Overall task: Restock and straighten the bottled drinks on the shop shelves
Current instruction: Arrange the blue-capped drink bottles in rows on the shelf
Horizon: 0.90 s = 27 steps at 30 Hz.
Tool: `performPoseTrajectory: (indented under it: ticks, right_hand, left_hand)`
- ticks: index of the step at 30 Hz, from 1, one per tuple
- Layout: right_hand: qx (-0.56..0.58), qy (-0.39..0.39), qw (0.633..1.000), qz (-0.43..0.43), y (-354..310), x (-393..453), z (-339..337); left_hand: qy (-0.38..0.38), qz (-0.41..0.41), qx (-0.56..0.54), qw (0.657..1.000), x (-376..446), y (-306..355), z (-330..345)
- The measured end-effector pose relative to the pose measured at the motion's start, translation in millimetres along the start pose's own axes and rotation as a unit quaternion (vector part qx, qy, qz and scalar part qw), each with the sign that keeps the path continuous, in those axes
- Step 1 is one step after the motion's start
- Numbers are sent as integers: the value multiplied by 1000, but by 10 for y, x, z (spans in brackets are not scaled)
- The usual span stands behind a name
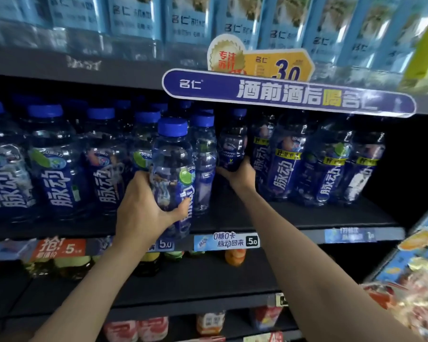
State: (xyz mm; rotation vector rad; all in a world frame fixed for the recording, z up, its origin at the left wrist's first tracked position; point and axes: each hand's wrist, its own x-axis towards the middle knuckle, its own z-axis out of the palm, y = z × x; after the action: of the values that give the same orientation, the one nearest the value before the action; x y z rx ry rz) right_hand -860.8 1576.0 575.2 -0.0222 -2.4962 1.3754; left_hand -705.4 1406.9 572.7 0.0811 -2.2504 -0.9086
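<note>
Both arms reach up to the middle shelf (307, 215), the dark board that carries the blue-capped drinks. The left hand (143, 208) wraps a clear bottle with a blue cap (172, 178), fingers round the back, thumb pressed across the blue label at the front; this bottle stands at the shelf's front edge, just ahead of the rows behind it, upright or nearly so. Further in and to the right, the right hand (240, 175) cups the lower part of a smaller dark-blue bottle (232, 144), fingers curled under and around its base, well back on that same shelf. To the left of the held bottle, ranks of matching blue-capped bottles (52, 159) fill the shelf; to the right of the small one stands a cluster of bottles with yellow bands (329, 164). Along the shelf's front lip run price tags (226, 240). Above the shelf a long blue banner (287, 95) juts out, with pale blue packs (188, 18) ranged over it. Below the shelf, yellow, green and orange caps (235, 256) peek out.
</note>
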Motion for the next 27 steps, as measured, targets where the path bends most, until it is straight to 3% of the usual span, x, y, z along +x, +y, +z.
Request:
performPoseTrajectory:
  ticks: [5,10,12,16,27]
  right_hand:
    - [25,46,999,2,53,-355,-31]
    - [62,-52,997,-13,79,-452,-109]
    - [74,-51,996,-12,92,-467,-106]
    - [-14,15,1000,21,-11,-468,-40]
    - [-90,17,996,12,-37,-453,-26]
  left_hand:
    - [-18,-2,13,1000,-12,26,-42]
    - [-16,2,19,1000,-1,15,-36]
    - [-15,3,21,1000,1,15,-32]
    - [-10,2,28,1000,-14,36,-38]
    - [-13,-9,42,999,-71,111,-89]
